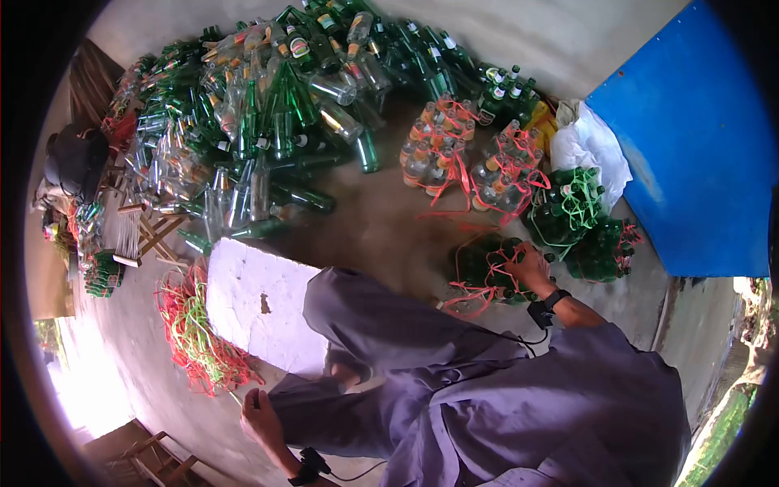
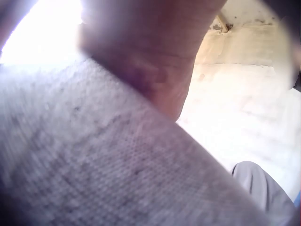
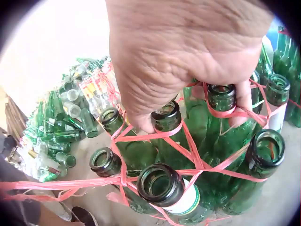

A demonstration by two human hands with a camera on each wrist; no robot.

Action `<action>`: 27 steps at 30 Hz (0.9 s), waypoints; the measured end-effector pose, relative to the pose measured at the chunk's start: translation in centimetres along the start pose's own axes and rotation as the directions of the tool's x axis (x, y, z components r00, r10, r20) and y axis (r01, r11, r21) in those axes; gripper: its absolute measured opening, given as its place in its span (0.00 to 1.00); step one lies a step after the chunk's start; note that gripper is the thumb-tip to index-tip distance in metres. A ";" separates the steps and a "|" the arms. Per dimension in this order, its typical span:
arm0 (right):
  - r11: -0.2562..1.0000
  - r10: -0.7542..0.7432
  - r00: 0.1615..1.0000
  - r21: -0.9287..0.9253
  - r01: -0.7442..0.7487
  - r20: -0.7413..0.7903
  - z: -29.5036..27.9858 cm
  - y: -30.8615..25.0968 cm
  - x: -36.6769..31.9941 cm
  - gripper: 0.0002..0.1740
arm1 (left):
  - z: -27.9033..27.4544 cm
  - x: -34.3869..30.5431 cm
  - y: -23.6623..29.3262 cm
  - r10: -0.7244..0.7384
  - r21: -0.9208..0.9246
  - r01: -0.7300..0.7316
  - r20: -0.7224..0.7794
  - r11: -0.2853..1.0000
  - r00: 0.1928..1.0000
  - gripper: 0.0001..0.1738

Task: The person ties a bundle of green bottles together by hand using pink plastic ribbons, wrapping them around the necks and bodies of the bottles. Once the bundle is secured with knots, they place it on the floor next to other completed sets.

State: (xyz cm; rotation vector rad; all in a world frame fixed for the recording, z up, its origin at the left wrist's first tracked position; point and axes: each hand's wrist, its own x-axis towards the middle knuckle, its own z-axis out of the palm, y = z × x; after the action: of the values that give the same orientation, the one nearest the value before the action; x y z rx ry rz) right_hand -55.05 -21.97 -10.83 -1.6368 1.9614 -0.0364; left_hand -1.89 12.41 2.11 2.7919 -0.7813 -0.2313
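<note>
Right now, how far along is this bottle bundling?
Done: several tied bottle bundles stand near the blue board. In hand: the right hand grips the red-strung bundle of green glass bottles; the left hand is by the loose plastic strings. Left: the heap of loose glass bottles.

Bare grey concrete floor [image 1: 381, 235] is running up to a pale plastered wall [image 1: 552, 40]. Flat blue panel [image 1: 690, 154] is standing at right. Rough white slab [image 1: 260, 300] is lying mid-floor. Daylight is flooding in lower left, washing out floor beside a brown wooden frame [image 1: 150, 458].
</note>
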 end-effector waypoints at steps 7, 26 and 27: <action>0.998 0.029 0.999 -0.057 -0.027 0.030 -0.4 0.1 0.8 0.39 | -0.7 0.7 -0.8 -0.069 -0.179 0.079 0.062 0.981 0.996 0.16; 0.988 -0.080 0.992 -0.138 0.066 -0.095 2.2 3.3 1.7 0.38 | -0.8 1.3 8.5 0.079 -0.448 0.005 0.169 0.894 0.982 0.17; 0.989 -0.068 0.992 -0.139 0.052 -0.110 2.0 3.2 1.6 0.38 | 0.0 1.8 8.9 0.097 -0.418 -0.024 0.155 0.908 0.983 0.16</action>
State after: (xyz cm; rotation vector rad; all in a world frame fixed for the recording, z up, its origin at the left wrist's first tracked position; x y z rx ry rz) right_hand -57.14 -21.93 -14.38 -1.8185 2.0385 -0.0207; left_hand -4.72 4.05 4.30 2.3628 -0.7516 -0.5651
